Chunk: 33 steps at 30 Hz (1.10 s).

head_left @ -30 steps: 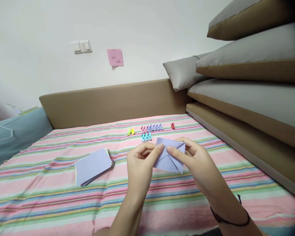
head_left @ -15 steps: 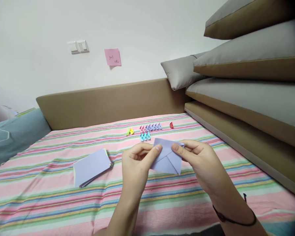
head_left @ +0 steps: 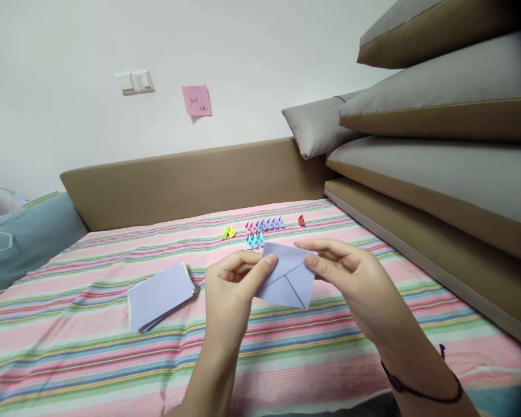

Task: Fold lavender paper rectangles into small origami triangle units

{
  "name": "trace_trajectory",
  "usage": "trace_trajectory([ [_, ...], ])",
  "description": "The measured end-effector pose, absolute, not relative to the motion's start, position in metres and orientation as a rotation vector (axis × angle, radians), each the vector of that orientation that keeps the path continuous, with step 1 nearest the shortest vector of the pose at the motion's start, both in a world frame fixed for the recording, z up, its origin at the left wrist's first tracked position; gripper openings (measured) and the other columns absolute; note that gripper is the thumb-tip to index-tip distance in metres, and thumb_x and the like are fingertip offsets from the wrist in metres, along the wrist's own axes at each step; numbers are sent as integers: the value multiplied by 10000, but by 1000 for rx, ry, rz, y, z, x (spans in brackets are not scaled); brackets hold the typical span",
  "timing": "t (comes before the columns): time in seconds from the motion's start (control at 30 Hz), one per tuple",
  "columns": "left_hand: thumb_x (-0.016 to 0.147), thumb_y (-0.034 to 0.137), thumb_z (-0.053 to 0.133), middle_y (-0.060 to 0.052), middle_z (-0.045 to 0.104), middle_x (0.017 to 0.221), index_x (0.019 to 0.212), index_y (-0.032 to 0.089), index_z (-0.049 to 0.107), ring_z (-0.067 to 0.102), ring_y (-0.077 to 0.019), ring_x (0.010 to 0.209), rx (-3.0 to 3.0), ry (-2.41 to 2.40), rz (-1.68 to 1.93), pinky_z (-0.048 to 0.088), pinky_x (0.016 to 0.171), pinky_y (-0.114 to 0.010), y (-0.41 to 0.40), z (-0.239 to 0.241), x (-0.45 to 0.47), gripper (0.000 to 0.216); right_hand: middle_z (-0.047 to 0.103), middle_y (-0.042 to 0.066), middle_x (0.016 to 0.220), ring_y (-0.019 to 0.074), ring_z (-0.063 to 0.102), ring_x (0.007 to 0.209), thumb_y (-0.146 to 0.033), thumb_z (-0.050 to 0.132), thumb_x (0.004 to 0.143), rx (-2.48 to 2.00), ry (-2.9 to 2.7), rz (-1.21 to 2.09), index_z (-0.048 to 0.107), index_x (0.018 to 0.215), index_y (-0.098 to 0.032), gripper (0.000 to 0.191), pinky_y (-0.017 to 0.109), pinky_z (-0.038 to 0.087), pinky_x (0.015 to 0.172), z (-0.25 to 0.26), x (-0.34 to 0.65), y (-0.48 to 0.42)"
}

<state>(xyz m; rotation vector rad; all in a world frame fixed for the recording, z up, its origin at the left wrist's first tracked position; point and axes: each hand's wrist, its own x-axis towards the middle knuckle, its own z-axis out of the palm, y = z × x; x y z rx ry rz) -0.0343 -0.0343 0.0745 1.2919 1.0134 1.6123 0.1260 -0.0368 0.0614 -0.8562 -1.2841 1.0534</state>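
Observation:
A lilac sheet of paper (head_left: 286, 281), folded with diagonal creases, is held up over the striped bed. My left hand (head_left: 230, 295) pinches its left edge between thumb and fingers. My right hand (head_left: 351, 281) pinches its upper right corner; a dark cord sits round that wrist. Beyond the paper lie several small folded paper pieces (head_left: 263, 227) in lilac, pink, turquoise, yellow-green and red. A stack of flat paper sheets (head_left: 160, 295) with a lilac one on top lies to the left of my left hand.
The bed has a pink striped sheet (head_left: 91, 347) and a tan padded headboard (head_left: 178, 179). Grey and tan cushions (head_left: 438, 116) are stacked along the right. A teal pillow (head_left: 26, 237) lies at far left. A pink sticky note (head_left: 196, 100) and switches hang on the wall.
Both hands and the paper have drifted a little left in view. My right fingers have slid from the sheet's middle to its upper right corner, uncovering the creases.

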Motion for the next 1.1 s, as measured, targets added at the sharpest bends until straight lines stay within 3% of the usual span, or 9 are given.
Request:
trace_trajectory([
  [0.1,633,231,776,17,618,539,556,164,683,519,-66,503,1328,1012,1664,407,470,-154,-32,75,-41,139,678,49,990,206,631,954,-289,718,746,-876,-1349,787,668,923,-226,195,310,542,777,63,132,-39],
  [0.3,678,172,748,30,659,596,604,205,706,573,-83,563,1580,1004,1703,449,521,-163,-38,77,-48,91,642,-8,871,132,612,823,-222,654,813,-918,-1560,548,629,820,-239,31,238,512,736,69,139,-48],
  [0.6,680,107,726,35,679,605,623,216,710,600,-104,578,1772,981,1767,467,539,-188,-47,81,-44,124,594,-5,871,133,559,837,-163,557,876,-991,-1725,326,605,792,-226,116,235,463,687,74,140,-52],
  [0.87,669,78,721,39,687,612,615,219,712,622,-110,600,1759,960,1811,483,561,-189,-48,82,-45,151,554,19,841,137,548,817,-96,465,912,-978,-1807,-17,535,819,-187,148,268,406,743,75,145,-51],
  [0.97,662,70,719,42,679,599,594,216,704,616,-108,580,1705,974,1850,481,548,-191,-49,84,-46,161,571,23,865,151,559,849,-145,483,912,-1026,-1735,18,552,825,-201,125,272,422,745,75,152,-51],
  [1.03,658,67,718,44,677,592,590,216,702,614,-106,573,1688,969,1865,480,541,-189,-49,84,-46,165,604,24,935,165,579,901,-227,520,906,-1027,-1677,182,585,893,-226,67,275,452,763,74,152,-52],
  [1.1,657,68,718,45,677,595,592,218,703,616,-105,573,1681,957,1863,484,547,-189,-50,84,-45,165,626,20,1028,179,592,963,-308,591,866,-998,-1658,420,604,992,-259,135,286,479,802,73,148,-54],
])
